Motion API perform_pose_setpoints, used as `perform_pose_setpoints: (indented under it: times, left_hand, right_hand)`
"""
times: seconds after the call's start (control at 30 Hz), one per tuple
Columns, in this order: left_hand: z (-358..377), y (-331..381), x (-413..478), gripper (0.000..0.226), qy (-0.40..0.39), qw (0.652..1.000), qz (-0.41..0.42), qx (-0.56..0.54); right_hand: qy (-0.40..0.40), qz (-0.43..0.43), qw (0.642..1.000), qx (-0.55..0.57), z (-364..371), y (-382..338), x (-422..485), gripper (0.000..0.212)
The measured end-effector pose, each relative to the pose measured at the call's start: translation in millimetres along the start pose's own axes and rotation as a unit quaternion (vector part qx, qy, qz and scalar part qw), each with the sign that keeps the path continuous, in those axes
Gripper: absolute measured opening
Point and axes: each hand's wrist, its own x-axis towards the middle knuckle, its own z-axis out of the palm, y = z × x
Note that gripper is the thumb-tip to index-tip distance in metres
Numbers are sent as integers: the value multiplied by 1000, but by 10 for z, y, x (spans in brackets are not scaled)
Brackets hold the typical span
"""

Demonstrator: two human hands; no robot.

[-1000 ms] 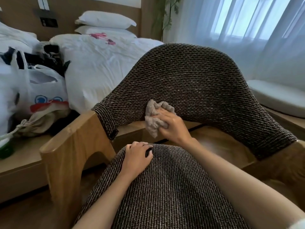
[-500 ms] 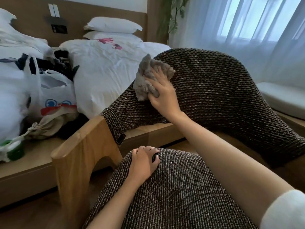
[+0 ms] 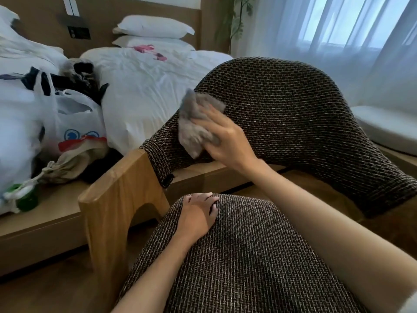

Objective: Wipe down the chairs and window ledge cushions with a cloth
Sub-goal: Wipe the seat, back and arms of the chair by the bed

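- Right hand (image 3: 228, 141): grasps a bunched grey cloth (image 3: 196, 125). The fingers are spread over the cloth and the thumb lies beneath it, pressing it against the fabric of the chair.
- Cloth: located on the left part of the backrest (image 3: 293, 114), below its top edge and above the point where the backrest meets the wooden armrest (image 3: 121, 193). One corner of the cloth stands up above the fingers and one hangs down below the palm.
- Left hand (image 3: 196, 215): rests palm down on the seat cushion (image 3: 248, 256). Its fingers are curled over the rear edge of the cushion and grip it.
- Chair: the backrest and seat cushion are covered in a dark woven fabric with light flecks. The frame is light wood. A gap separates the backrest from the seat cushion.
- Window ledge cushion (image 3: 388, 127): white, lying on the ledge to the right of the chair, behind the backrest. Neither hand touches it.
- Curtain (image 3: 338, 41): sheer and white, hanging behind the chair and the ledge.
- Bed (image 3: 153, 86): white linen, to the left of and behind the chair, with two pillows (image 3: 155, 26) stacked at the headboard.
- Plastic bag (image 3: 70, 118): white with a printed mark, standing on the wooden platform (image 3: 45, 213) beside the bed, among dark clothing and a beige drawstring pouch (image 3: 74, 163).
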Motion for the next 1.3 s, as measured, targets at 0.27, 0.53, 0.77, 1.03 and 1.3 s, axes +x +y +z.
perform_pose_setpoints:
  times: [0.27,0.53,0.77,1.03,1.3]
  left_hand:
    - [30,-17,30,42,-1,1000,1,-5]
    - [18,12,-7,37,11,999,8,34]
    - [25,35,13,40,7,1000,5,27]
    - [35,56,2,42,21,999,9,32]
    - [73,282,-32,47,-4,997,-39,69]
  right_hand:
    - [-6,54,998,24,441,-143,69,50]
    - [-132,123,980,80,317,-185,-561,45]
    - [116,124,981,-91,-621,174,-289,42]
    - [-5,183,930,-318,-948,777,4,52]
    - [-250,137,915,-287,-461,663,-1188,44]
